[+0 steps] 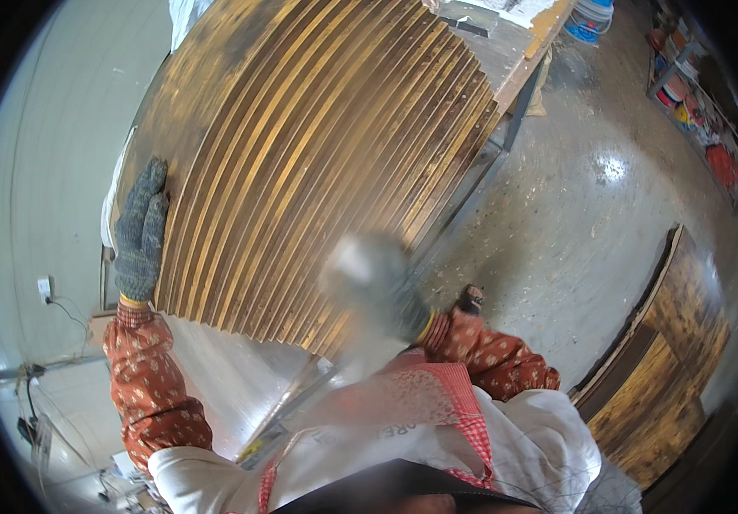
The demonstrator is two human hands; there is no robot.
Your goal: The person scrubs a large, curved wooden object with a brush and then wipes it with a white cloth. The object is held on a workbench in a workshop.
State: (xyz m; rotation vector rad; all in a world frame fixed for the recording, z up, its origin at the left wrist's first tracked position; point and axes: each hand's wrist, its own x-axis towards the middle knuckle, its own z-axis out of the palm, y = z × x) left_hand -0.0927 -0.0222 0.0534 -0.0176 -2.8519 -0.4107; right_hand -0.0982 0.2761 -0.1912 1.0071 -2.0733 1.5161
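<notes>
Looking down, I see the ribbed wooden panel lying across the worktop, its near end jutting past the edge toward me and over the floor. My left hand, in a grey knit glove, lies flat and open on the panel's left margin, fingers stretched out, pressing rather than gripping. My right hand is a blur just off the panel's lower right corner; it seems to be closed around something pale, but I cannot tell what it is, nor how tight the grip is.

The risk, as I judge it, is the overhang: with only a flat palm steadying it, the panel could tip or slide off the worktop if that palm slips on the dusty ridges. The fast right hand could also clip the thin rib ends and chip them. More boards lean beside my right leg, near enough for a sliding panel to knock against.
</notes>
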